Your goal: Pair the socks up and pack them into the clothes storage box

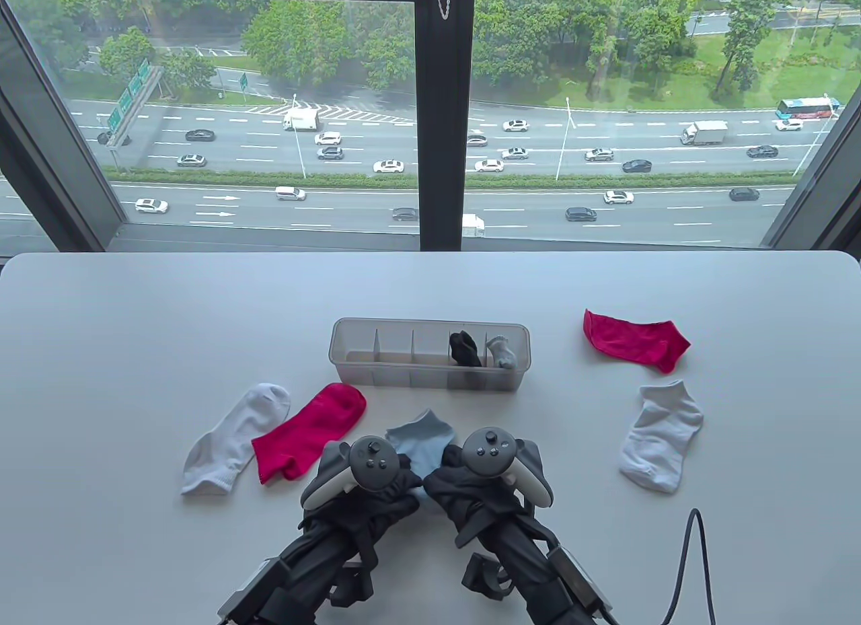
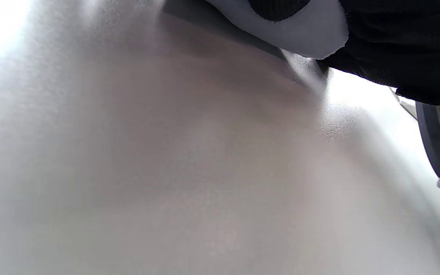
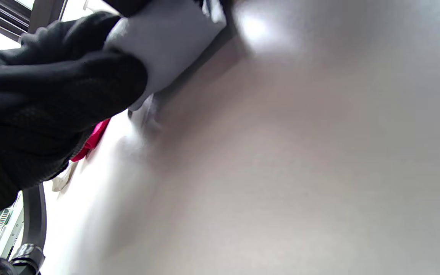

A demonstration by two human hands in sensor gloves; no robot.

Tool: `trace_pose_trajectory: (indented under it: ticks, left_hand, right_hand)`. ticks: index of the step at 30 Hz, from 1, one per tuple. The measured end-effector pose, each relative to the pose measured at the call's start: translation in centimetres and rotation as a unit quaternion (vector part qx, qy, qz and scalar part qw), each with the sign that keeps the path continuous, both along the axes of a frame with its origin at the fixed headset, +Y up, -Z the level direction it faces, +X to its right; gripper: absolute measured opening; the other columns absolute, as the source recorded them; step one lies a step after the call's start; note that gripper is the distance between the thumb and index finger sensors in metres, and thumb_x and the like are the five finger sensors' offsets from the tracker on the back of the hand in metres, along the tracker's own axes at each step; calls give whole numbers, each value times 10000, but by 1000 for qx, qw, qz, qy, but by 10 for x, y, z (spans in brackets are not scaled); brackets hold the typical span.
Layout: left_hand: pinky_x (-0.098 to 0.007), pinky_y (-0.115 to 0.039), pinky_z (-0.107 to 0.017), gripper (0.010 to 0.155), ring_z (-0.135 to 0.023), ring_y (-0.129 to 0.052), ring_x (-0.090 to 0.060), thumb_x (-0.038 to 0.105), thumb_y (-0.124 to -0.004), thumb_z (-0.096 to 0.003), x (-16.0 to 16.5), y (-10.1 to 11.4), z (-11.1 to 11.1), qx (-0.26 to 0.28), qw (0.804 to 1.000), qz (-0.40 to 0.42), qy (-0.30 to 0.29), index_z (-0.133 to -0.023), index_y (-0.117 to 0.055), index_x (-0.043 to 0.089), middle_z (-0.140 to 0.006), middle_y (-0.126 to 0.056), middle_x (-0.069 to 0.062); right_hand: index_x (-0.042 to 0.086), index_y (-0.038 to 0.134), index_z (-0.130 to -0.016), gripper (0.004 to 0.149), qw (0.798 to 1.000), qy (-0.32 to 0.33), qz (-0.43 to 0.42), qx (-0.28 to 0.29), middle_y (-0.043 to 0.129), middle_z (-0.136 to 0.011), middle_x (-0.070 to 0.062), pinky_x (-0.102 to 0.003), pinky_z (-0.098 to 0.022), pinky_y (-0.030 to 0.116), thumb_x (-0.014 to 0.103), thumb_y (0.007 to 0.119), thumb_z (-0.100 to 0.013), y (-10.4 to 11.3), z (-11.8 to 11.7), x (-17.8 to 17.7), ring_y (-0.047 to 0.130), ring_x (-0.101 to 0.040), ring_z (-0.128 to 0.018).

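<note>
- The white rounded-corner table carries everything; take its middle as your clock centre.
- The translucent grey plastic clothes storage box with dividers sits at the centre. Its two rightmost compartments hold a black sock bundle and a grey sock bundle; the others look unfilled.
- Loose socks lie flat: a white ankle sock and a crimson ankle sock at 8 o'clock, a second crimson sock at 3 o'clock, a second white sock at 4 o'clock.
- The pale blue cotton sock lies at 6 o'clock, between and partly under your hands. It should be light, limp and easily crumpled, so take hold at the cuff and toe, not mid-body, and fold before lifting.
- Your left hand has fingers curled onto that blue fabric; the left wrist view shows glove pressing cloth.
- Your right hand likewise grasps the same sock, fingers wrapped over it.
</note>
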State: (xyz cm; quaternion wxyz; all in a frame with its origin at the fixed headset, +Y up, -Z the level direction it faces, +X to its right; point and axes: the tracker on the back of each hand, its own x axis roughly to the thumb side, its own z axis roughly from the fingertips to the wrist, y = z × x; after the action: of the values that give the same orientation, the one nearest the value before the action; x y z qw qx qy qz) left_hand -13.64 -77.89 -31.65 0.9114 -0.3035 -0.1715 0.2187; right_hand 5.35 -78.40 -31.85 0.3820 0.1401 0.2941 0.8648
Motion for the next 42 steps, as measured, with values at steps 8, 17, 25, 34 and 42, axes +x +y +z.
trace_pose_trajectory:
  ticks: [8, 17, 25, 34, 42]
  left_hand:
    - [-696, -100, -727, 508, -1078, -59, -453, 345, -616, -576, -1, -2, 0, -20, 1000, 1, -6, -962, -412, 87, -1163, -151, -154]
    - [-714, -213, -752, 436, -1090, -248, -506, 294, -635, -590, 3, 7, 2, 29, 1000, 3, 2, -972, -609, 86, -1149, -392, -192]
    - [-711, -192, -747, 531, -1070, -163, -513, 329, -650, -580, 8, 2, 4, 16, 1000, -21, -14, -974, -372, 106, -1141, -231, -237]
    - [-714, -247, -751, 451, -1073, -291, -526, 312, -590, -591, 6, 9, 4, 35, 999, -7, -8, -946, -513, 44, -1128, -391, -244]
    - [-716, -234, -761, 613, -1076, -247, -539, 328, -670, -577, 7, 16, 7, 86, 996, -23, 15, -1042, -298, 181, -1152, -249, -259]
  right_hand:
    - [188, 593, -1010, 412, 999, 41, -2, -18, 80, -1148, -259, -637, -593, -49, 369, 551, -643, -2, 0, -1, -94, -472, -955]
    - [113, 658, -961, 431, 1000, 10, -20, -22, 155, -1151, -254, -627, -603, -38, 387, 532, -653, -1, -1, 1, -58, -450, -978]
    - [137, 639, -976, 403, 998, 13, -47, -39, 127, -1147, -283, -629, -588, -55, 374, 548, -662, 0, -1, 2, -78, -461, -967]
    - [195, 289, -1141, 661, 997, 30, -52, -44, 89, -1137, -316, -646, -572, -60, 454, 593, -614, 0, -1, 1, -95, -481, -953]
    - [139, 601, -994, 433, 996, -1, -76, -39, 142, -1141, -302, -657, -585, -37, 387, 527, -647, 2, -2, 2, -60, -491, -968]
